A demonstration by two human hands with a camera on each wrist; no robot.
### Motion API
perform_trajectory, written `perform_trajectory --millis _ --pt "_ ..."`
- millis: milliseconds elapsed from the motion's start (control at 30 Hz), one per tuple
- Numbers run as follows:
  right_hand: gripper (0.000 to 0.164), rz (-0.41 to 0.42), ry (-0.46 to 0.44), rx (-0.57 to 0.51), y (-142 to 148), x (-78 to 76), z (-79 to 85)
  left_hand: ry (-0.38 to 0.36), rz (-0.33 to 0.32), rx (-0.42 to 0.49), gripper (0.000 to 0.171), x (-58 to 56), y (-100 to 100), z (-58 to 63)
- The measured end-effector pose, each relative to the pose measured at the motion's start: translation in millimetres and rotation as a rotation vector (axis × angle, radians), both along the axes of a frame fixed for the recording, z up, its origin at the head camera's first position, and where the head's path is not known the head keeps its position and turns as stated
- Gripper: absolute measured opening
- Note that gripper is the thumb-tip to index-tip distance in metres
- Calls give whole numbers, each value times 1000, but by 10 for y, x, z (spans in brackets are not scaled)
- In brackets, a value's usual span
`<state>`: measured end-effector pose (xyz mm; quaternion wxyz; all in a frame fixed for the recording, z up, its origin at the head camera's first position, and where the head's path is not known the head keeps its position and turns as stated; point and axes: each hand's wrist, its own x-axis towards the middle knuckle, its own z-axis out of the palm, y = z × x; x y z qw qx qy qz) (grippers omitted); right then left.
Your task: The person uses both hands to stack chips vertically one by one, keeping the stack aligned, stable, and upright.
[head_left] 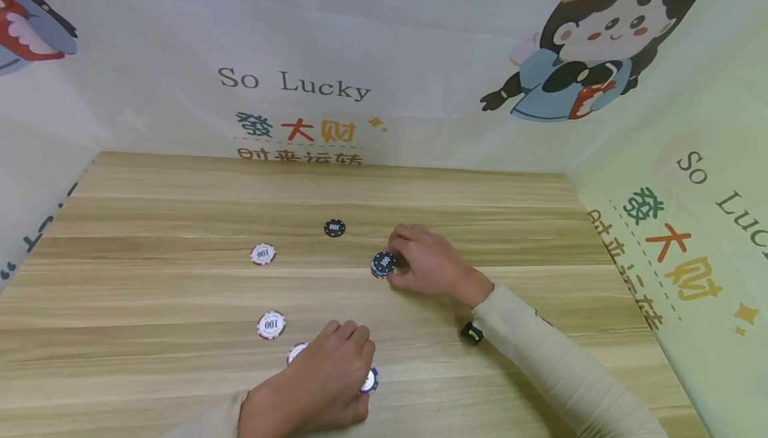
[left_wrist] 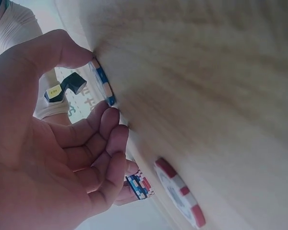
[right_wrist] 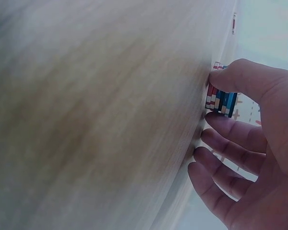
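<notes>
Near the front of the wooden table, my left hand (head_left: pixel 318 371) pinches a blue-and-white poker chip (left_wrist: pixel 102 81) by its rim, between thumb and fingertip. The chip lies low at the tabletop. Further back, my right hand (head_left: pixel 429 261) holds a short stack of poker chips (right_wrist: pixel 222 98) by its sides, thumb on one side and forefinger on the other. A black chip marked 100 (head_left: pixel 385 263) tops that stack, with blue and red ones under it. Partly covered by my left hand is a red-and-white chip (head_left: pixel 296 352), lying flat.
Two more red-and-white chips (head_left: pixel 263 254) lie on the left of the table (head_left: pixel 150 291). A single black chip (head_left: pixel 335 228) lies left of the stack. A printed cloth (head_left: pixel 420 91) walls the back and sides. A small black device (head_left: pixel 472 333) is at my right wrist.
</notes>
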<state>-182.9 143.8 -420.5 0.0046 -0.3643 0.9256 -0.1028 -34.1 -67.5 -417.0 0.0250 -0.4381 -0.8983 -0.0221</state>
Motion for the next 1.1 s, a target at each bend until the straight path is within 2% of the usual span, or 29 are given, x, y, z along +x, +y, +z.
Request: perform_trajectory --millis 367,867,1100 --pt "30 -1 1 2 -2 12 4 8 -3 -44 44 -134 26 37" --pt "30 0 2 -2 -4 16 12 47 19 43 41 -383 -2 49" --pt "33 -5 1 6 -2 20 23 34 41 110 36 -532 -24 66"
